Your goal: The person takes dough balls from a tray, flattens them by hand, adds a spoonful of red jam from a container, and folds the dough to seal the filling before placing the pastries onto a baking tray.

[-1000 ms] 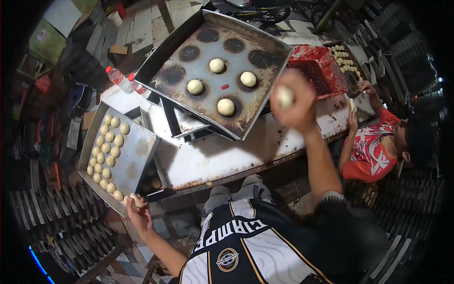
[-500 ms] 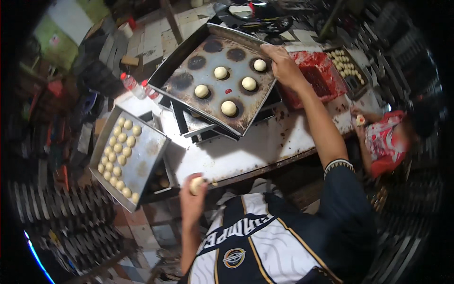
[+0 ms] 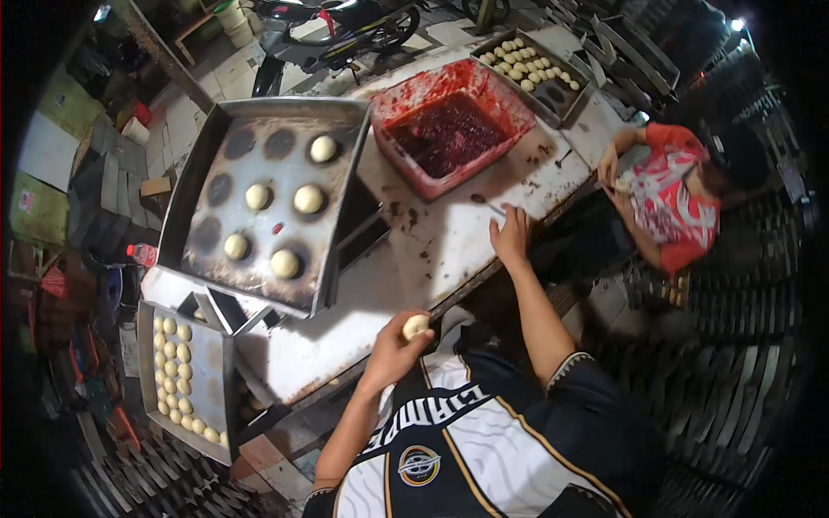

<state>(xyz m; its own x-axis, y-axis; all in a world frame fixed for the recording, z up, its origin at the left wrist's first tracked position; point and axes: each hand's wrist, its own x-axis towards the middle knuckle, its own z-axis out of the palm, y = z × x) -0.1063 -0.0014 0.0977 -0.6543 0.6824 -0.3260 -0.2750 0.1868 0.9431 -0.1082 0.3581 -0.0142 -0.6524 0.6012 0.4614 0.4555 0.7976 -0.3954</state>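
My left hand point(image 3: 395, 352) is closed around a pale round dough ball point(image 3: 416, 325) in front of my chest, by the table's near edge. My right hand point(image 3: 513, 233) reaches over the white table, thumb and fingers apart, at the handle end of a small spoon point(image 3: 478, 198) with dark red on its bowl. Beyond it stands a red tub point(image 3: 518, 110) of dark red filling point(image 3: 451, 131). On the left, a large metal baking tray point(image 3: 226, 192) bears several dough balls point(image 3: 308, 199), spaced apart among dark round marks, and a small red speck.
A tilted metal tray point(image 3: 207, 367) with rows of dough balls lies at the lower left. Another tray of dough balls point(image 3: 574, 108) sits at the far right. Beside the table, a person in a red patterned shirt point(image 3: 669, 194) works. A red-capped bottle point(image 3: 142, 254) and motorcycle point(image 3: 332, 43) appear beyond.
My right hand has left the large tray's edge and moved down to the spoon. My left hand still holds the dough ball, now higher and further right. The view has turned to the right.
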